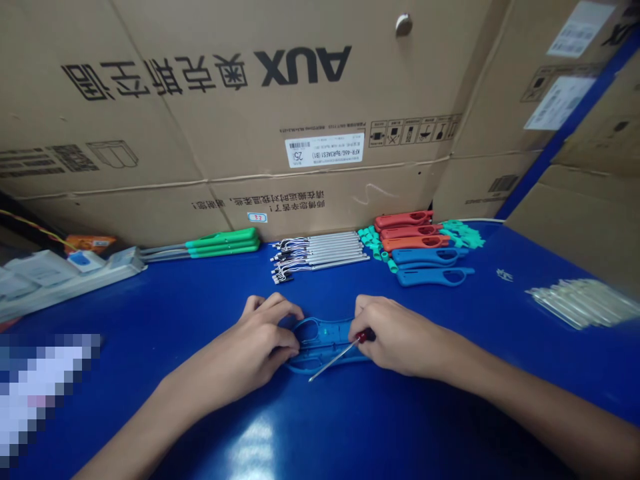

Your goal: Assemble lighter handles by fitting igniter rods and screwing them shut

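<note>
Two blue plastic handle shells (327, 333) lie side by side on the blue table, their hollow insides facing up. My left hand (273, 333) has its fingers curled at the looped left ends of the shells. In my right hand (387, 330) is a screwdriver (333, 361) with a dark red handle; its metal shaft slants down to the left across the nearer shell. The right fingers also lie against the shells' right ends, which they partly hide.
Behind the hands lie silver rods with wires (335, 250), red and blue handle casings (430, 275), and small teal pieces (463, 233). Assembled green lighters (225, 242) and a power strip (75, 283) are at left, clear-wrapped sticks (583, 302) at right. A cardboard wall (225, 133) closes the back.
</note>
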Tool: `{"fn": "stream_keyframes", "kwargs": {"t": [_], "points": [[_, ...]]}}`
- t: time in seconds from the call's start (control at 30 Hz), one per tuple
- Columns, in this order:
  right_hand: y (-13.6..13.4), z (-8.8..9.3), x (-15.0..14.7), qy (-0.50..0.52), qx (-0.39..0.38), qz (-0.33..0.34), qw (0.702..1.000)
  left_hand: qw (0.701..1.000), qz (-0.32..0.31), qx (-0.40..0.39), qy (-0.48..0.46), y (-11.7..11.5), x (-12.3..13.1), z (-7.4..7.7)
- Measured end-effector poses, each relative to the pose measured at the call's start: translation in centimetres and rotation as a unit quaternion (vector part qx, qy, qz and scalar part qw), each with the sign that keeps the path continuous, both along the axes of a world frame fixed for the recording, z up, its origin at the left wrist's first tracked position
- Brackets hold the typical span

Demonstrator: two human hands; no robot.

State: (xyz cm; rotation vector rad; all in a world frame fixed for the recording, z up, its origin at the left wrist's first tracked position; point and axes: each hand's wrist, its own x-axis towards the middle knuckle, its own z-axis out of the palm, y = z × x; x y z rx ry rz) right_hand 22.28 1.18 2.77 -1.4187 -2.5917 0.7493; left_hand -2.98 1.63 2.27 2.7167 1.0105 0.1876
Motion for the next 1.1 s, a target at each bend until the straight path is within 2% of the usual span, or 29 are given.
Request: {"fn": "stream_keyframes", "kwargs": {"t": [0.17, 0.47, 1.1], "points": [[-0.01, -0.03, -0.04, -0.002, 0.002, 0.006, 1.000, 1.000, -0.005, -0.004, 0.004, -0.16, -0.05, -0.17], [-0.26, -0.49, 0.26, -0.012, 0.029, 0.051, 0.998, 0.999, -0.022, 0.041, 0.018, -0.64, 0.05, -0.21], [-0.51, 0.38, 0.60, -0.050, 0.026, 0.069, 0.996, 1.000, -0.013, 0.008, 0.003, -0.77, -0.23, -0.02]]}}
